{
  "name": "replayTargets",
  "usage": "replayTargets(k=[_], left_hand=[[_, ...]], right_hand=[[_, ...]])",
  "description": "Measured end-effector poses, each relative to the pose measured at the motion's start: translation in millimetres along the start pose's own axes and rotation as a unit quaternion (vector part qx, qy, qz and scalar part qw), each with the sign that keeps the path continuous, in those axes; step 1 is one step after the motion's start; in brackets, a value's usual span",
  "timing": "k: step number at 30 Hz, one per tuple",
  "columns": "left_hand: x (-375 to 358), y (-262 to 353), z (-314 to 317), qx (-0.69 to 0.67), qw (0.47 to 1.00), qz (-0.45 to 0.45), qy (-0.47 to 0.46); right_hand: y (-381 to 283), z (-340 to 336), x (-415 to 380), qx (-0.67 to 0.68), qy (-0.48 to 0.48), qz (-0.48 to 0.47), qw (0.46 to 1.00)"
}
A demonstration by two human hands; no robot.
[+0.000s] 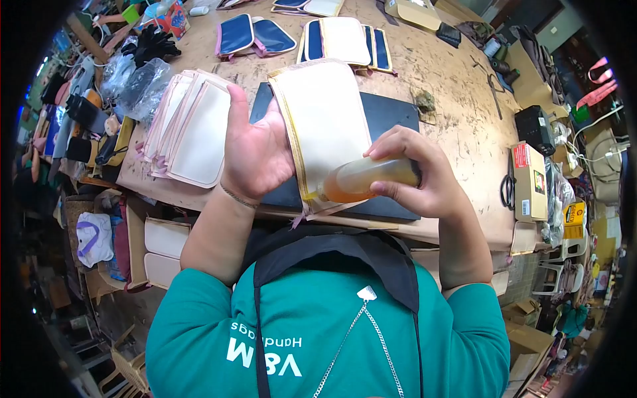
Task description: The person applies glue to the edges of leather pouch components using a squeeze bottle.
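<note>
A cream panel [325, 113] with yellowish glue along its left and lower edges is tilted over a dark flat board [391, 126]. My left hand [260, 149] supports it from its left side, palm up, thumb spread wide, the fingers hidden beneath the panel. In my right hand [424, 166] is a squeeze bottle [355, 180] of amber liquid, lying nearly sideways. Its nozzle meets the panel's lower left corner, where a small pinkish tab hangs. Fingers and thumb wrap round the bottle's base end.
A fanned stack of cream panels [196, 132] lies left on the worn work table [458, 86]. Navy-and-cream pieces [235, 34] sit at the back. Plastic bags [142, 83] crowd the left edge; boxes [529, 182] and a black device [535, 129] line the right.
</note>
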State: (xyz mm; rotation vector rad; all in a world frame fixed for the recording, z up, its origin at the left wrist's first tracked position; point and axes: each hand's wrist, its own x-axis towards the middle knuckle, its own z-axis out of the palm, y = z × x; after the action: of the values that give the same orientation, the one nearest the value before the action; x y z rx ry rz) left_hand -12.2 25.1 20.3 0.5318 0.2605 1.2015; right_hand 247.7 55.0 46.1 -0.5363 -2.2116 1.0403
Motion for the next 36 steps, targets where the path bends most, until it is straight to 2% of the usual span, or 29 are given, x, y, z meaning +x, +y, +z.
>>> replayTargets(k=[13,17,19,23,36], left_hand=[[-2.3,6.2,-4.8,0.006,1.0,0.017,0.014],[-3.9,3.1,-5.9,0.037,0.999,0.0,0.016],[-7.3,-2.6,-5.6,0.059,0.998,-0.017,0.012],[-16.0,-11.8,4.3,0.133,0.989,-0.068,-0.006],[-25.8,-14.7,12.4,0.19,0.975,-0.107,-0.035]], right_hand=[[-0.3,6.5,-4.0,-0.009,-0.076,-0.006,0.997],[6.6,-6.3,-2.6,0.076,0.008,0.001,0.997],[8.6,-11.1,2.0,0.109,0.095,-0.009,0.989],[-0.4,-23.5,15.4,0.075,0.221,0.036,0.972],[-0.2,-36.9,29.0,0.026,0.222,0.03,0.974]])
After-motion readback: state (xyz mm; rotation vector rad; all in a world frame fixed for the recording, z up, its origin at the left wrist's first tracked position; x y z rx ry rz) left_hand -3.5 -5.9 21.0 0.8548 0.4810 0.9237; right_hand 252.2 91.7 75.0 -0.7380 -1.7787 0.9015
